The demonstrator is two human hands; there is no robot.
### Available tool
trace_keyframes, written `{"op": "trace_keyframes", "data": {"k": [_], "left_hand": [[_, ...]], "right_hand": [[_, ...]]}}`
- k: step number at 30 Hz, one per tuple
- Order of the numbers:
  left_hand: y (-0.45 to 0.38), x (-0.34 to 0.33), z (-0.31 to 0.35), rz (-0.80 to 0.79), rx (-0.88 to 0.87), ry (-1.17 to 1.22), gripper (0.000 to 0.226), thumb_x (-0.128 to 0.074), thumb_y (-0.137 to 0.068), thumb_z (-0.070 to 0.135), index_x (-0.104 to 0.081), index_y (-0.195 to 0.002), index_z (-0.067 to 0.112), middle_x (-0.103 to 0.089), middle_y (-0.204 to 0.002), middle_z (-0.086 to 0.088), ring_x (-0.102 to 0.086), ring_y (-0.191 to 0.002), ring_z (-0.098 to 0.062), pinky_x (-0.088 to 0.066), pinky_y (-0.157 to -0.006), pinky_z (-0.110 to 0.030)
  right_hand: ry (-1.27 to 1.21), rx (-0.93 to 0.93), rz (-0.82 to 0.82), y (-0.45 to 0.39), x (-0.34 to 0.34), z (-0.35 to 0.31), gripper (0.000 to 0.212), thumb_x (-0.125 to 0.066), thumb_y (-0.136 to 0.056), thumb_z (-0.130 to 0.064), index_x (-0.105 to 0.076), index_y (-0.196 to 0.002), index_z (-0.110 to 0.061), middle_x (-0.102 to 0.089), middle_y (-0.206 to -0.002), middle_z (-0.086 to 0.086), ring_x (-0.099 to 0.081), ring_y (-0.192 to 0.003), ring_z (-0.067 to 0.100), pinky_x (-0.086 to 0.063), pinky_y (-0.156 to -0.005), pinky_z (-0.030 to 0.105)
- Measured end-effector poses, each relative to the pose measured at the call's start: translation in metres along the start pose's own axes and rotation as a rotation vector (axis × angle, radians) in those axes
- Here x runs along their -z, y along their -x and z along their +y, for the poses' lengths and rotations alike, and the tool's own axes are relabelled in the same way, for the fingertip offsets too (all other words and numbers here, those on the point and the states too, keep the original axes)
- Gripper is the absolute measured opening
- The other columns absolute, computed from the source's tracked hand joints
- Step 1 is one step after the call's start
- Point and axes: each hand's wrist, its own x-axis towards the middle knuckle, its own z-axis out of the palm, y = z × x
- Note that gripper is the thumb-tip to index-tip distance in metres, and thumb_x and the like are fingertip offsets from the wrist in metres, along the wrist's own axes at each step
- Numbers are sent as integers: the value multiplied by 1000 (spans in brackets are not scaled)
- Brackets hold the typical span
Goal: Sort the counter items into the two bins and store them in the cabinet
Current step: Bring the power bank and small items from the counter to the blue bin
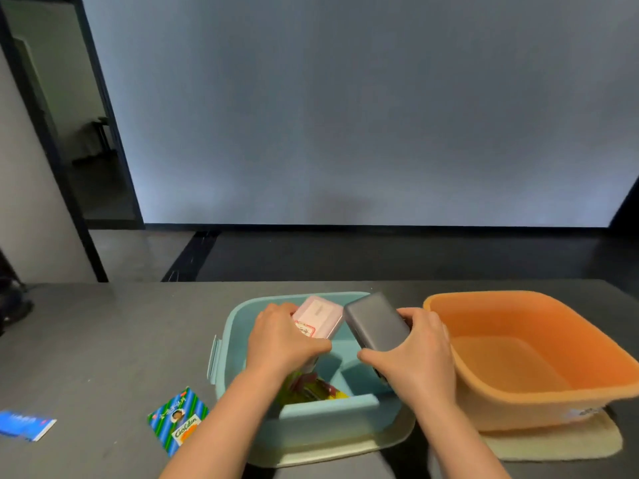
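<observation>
Holding two flat boxes over the blue bin [238, 319], I have both of them tilted with their far ends raised and their near ends dipping toward the bin's floor. My left hand [281, 340] grips the pink box [320, 318], fingers curled over its top face and thumb wrapped round the near right edge. My right hand [420, 350] grips the grey box [375, 324], thumb along its near end and fingers hooked round the right side. The two boxes lie side by side, almost touching, long axes running away from me, both inside the bin's outline. Under my left wrist some colourful wrappers [311, 388] already lie in the bin. Straight down is the way to go, I judge, so each hand need only lower and let go. The orange bin [539, 305] sits just right of the blue one, nearer my right hand, and looks to hold nothing. On the counter [103, 340] to my left lie a striped packet [179, 418] and, farther out, a blue packet [26, 423], both nearer my left hand and not yet sorted.
</observation>
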Motion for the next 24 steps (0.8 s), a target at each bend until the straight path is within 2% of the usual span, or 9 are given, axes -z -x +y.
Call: {"op": "trace_keyframes", "data": {"k": [3,6,8,11,13,15,16,19,24], "left_hand": [[-17,-21,1,-116,101,-76,52,-63,-37,51,-65,-80,22,-66,-79,1,-63,-74,-19,-51,-56,-29],[-34,-38,11,-223,190,-125,44,-62,-37,52,-59,-63,16,-59,-61,3,-58,-59,-17,-36,-44,-23],[-40,-49,22,-299,232,-120,44,-64,-40,55,-55,-58,16,-53,-55,4,-53,-53,-16,-33,-44,-22],[-42,-72,25,-421,250,-134,46,-67,-49,57,-56,-66,16,-61,-70,-2,-62,-69,-20,-41,-54,-24],[-45,-80,21,-450,251,-135,50,-71,-56,52,-62,-88,14,-62,-86,-4,-65,-87,-24,-47,-65,-27],[-52,-85,15,-439,227,-120,59,-74,-68,43,-59,-113,9,-61,-100,-6,-62,-101,-27,-49,-78,-30],[-54,-87,14,-445,219,-114,58,-72,-74,41,-57,-118,5,-63,-108,-9,-61,-104,-28,-50,-83,-32],[-47,-88,12,-522,194,-236,43,-57,-87,36,-60,-113,2,-64,-118,-15,-59,-108,-32,-47,-85,-32],[-42,-85,10,-641,133,-334,31,-48,-91,19,-63,-111,1,-62,-121,-17,-58,-110,-32,-46,-87,-33]], "right_hand": [[6,-37,-41,-17,-19,4,85,-82,-43,-57,-48,-116,-30,-46,-103,-11,-47,-99,12,-47,-73,27],[-16,-85,-54,-31,-34,8,87,-79,-40,-59,-51,-117,-29,-44,-100,-11,-47,-98,12,-42,-67,27],[-31,-93,-48,-38,-36,11,88,-76,-38,-60,-53,-116,-27,-46,-100,-9,-49,-100,15,-43,-69,29],[-32,-114,-46,-41,-32,17,85,-78,-42,-56,-54,-117,-25,-48,-102,-8,-49,-102,15,-44,-72,30],[-12,-116,-39,-39,-27,20,82,-80,-45,-55,-53,-117,-26,-49,-105,-8,-48,-103,15,-45,-75,30],[17,-130,-53,-36,-22,23,81,-81,-47,-55,-52,-117,-26,-49,-107,-7,-48,-106,16,-46,-80,31],[26,-138,-58,-33,-21,23,81,-81,-48,-55,-52,-117,-25,-49,-107,-7,-48,-107,17,-47,-82,32],[31,-142,-54,-26,-17,23,79,-81,-46,-54,-54,-115,-26,-46,-102,-9,-48,-107,16,-47,-83,33],[32,-136,-43,-17,-15,24,80,-81,-46,-54,-52,-116,-27,-47,-106,-10,-47,-107,14,-49,-87,34]]}}
